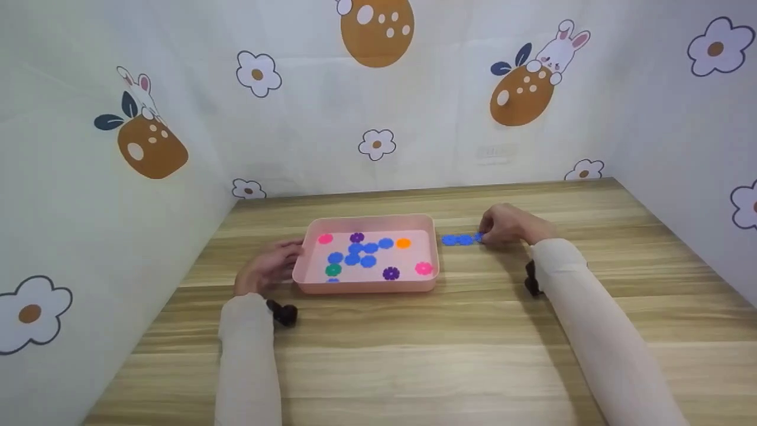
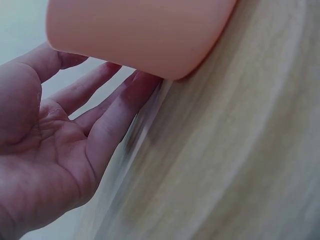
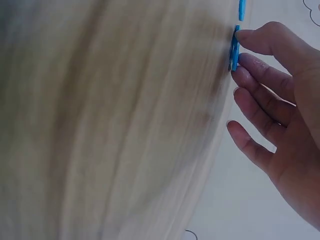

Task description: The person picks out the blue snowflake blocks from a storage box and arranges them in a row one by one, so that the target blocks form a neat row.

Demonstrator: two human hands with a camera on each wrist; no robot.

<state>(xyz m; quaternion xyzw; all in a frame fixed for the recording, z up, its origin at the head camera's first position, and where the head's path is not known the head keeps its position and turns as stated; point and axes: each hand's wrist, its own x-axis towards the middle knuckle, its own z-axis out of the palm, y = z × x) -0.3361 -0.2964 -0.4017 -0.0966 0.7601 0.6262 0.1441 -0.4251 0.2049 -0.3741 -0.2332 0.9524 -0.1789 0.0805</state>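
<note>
Head view: pink tray (image 1: 364,287) sits on the worktop (image 1: 384,355) between your hands, blue, pink, purple, green and orange flower discs (image 1: 391,273) inside. Your left hand (image 1: 269,266) is at the tray's left wall. Your right hand (image 1: 510,225) is off the tray's right side with a blue disc (image 1: 479,237) at its fingertips, in line with two more blue discs (image 1: 458,239).

Left wrist: your fingers (image 2: 112,117) are spread, fairly straight, tips partly hidden by the tray.

Right wrist: thumb and fingertips set narrow, holding the blue disc edge-on at the worktop.
</note>
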